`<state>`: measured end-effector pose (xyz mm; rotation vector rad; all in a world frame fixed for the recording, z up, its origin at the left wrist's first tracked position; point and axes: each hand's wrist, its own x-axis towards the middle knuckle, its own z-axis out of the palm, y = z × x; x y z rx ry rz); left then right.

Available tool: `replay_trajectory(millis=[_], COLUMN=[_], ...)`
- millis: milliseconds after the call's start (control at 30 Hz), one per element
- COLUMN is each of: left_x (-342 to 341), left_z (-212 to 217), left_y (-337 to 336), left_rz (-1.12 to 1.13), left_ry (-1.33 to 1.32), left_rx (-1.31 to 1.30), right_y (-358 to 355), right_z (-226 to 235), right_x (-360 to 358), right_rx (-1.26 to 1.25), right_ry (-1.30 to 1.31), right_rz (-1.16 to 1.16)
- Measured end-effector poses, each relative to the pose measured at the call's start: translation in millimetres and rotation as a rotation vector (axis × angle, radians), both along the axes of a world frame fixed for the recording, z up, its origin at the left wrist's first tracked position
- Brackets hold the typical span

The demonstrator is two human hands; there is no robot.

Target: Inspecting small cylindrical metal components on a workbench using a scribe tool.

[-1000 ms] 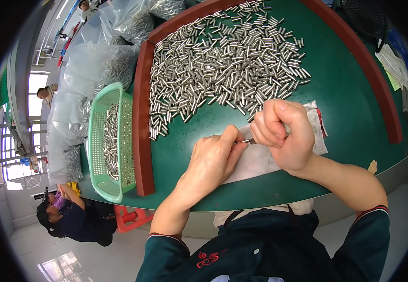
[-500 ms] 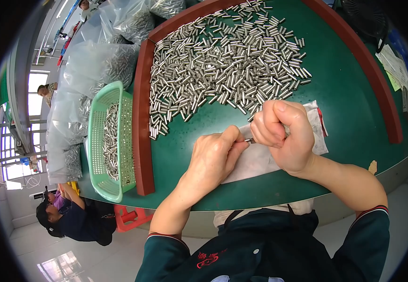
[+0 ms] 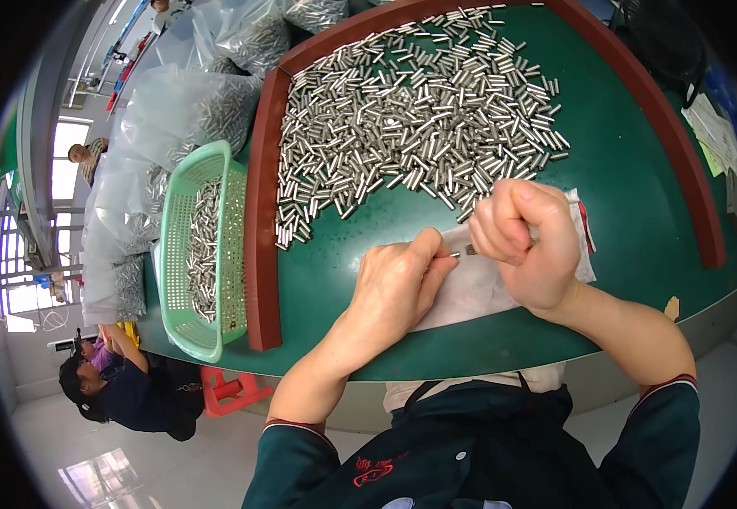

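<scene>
First: What do we record of the hands?

Second: We record the left hand (image 3: 392, 280), thumb and forefinger pinched together on a single metal pin (image 3: 454, 254), its bright end showing past the fingertips; we record the right hand (image 3: 535, 246) curled into a closed fist, with the end of a dark piece (image 3: 471, 249) jutting from it toward the pin; most of that piece is hidden in the fist, so we cannot say what it is; a narrow gap parts the two.

First: Where does the work stand on our sheet?

Second: We judge it to be mid-piece; the pin in hand is held up over the pale cloth (image 3: 462, 299) and is not yet set down; beyond the hands we find a broad heap of loose pins (image 3: 419, 110) on the green table (image 3: 640, 212), inside the brown rail (image 3: 264, 237); we take these as the bulk of what is left.

First: Do we enter anything as done?

Second: We enter it with reserve; a green basket (image 3: 233, 220) just outside the rail, on the left, holds many pins, and clear bags (image 3: 161, 114) near it hold more; nothing visible marks finished from unfinished, so we credit neither lot.
</scene>
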<state>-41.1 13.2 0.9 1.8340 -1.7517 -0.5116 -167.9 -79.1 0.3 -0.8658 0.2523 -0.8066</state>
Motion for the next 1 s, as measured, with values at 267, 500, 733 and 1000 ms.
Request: replay_trajectory(millis=[267, 500, 733, 1000], left_x=[33, 40, 40, 53], left_z=[5, 1, 3, -2], left_y=[-2, -7, -8, -10], left_rz=[0.117, 0.176, 0.226, 0.391], left_ry=[1.730, 1.808, 1.789, 0.928], left_rx=[0.300, 0.229, 0.216, 0.032], right_y=[0, 0, -1, 0], right_z=[-3, -3, -4, -3], right_x=[-5, -5, -3, -2], right_rx=[0.063, 0.071, 0.084, 0.095], right_ry=[-0.052, -0.058, -0.045, -0.031], right_rz=[0.046, 0.013, 0.010, -0.001])
